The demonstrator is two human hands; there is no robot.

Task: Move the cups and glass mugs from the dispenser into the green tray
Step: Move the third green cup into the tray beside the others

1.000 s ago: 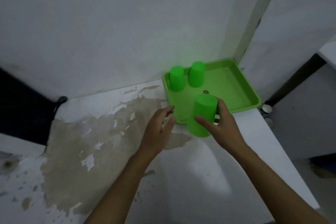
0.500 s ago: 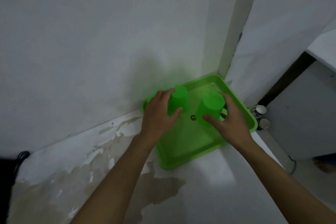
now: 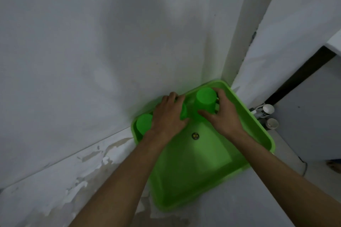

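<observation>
My right hand [image 3: 224,116] grips an upturned green cup [image 3: 205,102] at the far end of the green tray [image 3: 203,167]. My left hand [image 3: 168,116] wraps a second cup [image 3: 183,113] (mostly hidden) just left of it, and a third cup [image 3: 144,123] stands in the tray's left corner.

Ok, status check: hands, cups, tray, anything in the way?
Right hand gripping upside-down cup in green tray. Left hand around middle cup. Third cup untouched. Nothing blocking.

surface: white counter [image 3: 239,206] with peeling, stained patches at lower left of frame
on it: green tray [image 3: 195,175], right of centre, in the wall corner
</observation>
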